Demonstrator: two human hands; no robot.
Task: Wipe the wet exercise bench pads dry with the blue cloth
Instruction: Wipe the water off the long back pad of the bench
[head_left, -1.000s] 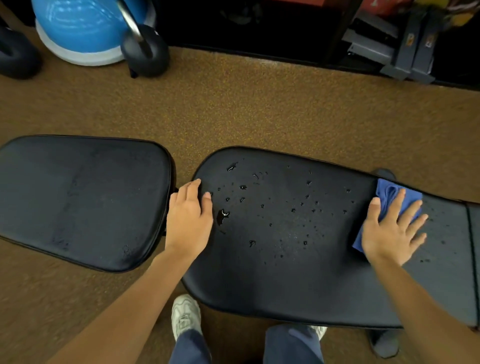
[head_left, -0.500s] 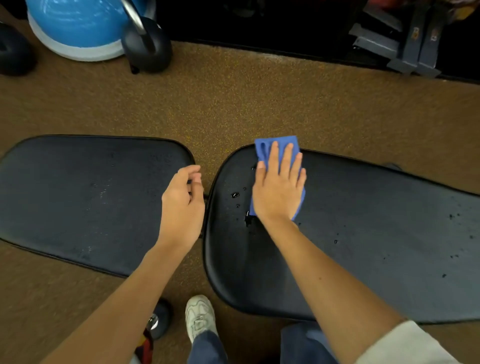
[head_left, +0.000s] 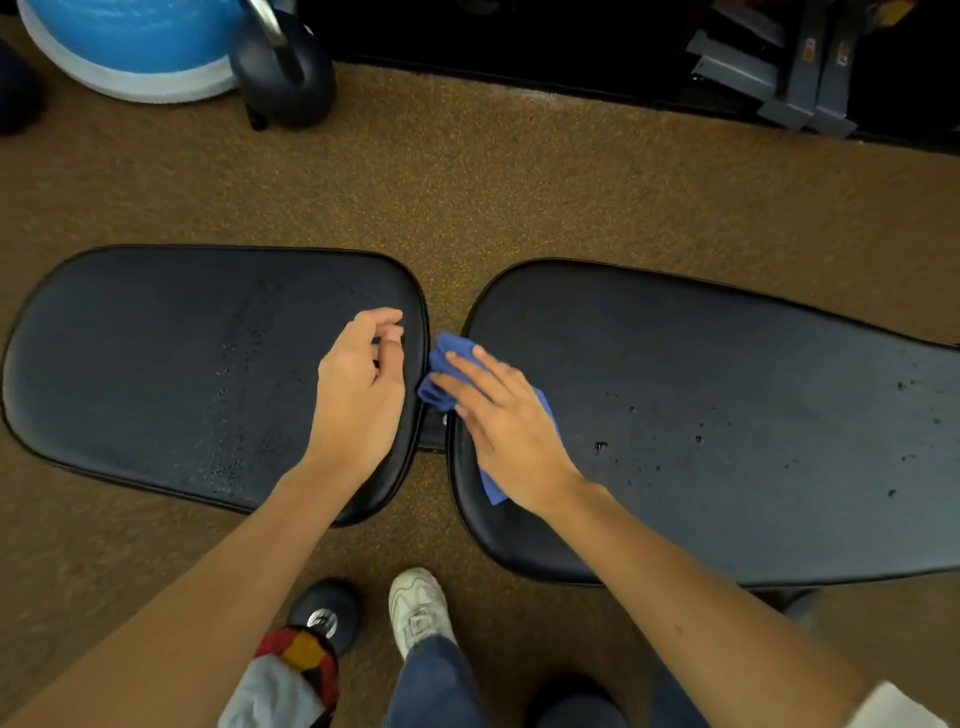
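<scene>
Two black bench pads lie side by side on a brown floor. My right hand (head_left: 506, 415) presses the blue cloth (head_left: 448, 358) flat on the left end of the right pad (head_left: 727, 415); the cloth bunches over the gap between the pads. A few water drops remain on the right pad's middle and right part. My left hand (head_left: 361, 395) hovers over the right end of the left pad (head_left: 182, 364), fingers curled loosely and holding nothing. The left pad shows faint damp streaks.
A blue and white balance ball (head_left: 124, 47) and a dark kettlebell (head_left: 285, 67) stand at the back left. Grey equipment (head_left: 800, 67) sits at the back right. My white shoe (head_left: 418, 608) and a small dark object (head_left: 327, 613) are on the floor in front of the pads.
My right hand swept the cloth from the right pad's right side across to its left end, clearing most drops. My left hand lifted off the right pad's edge and now hovers over the left pad.
</scene>
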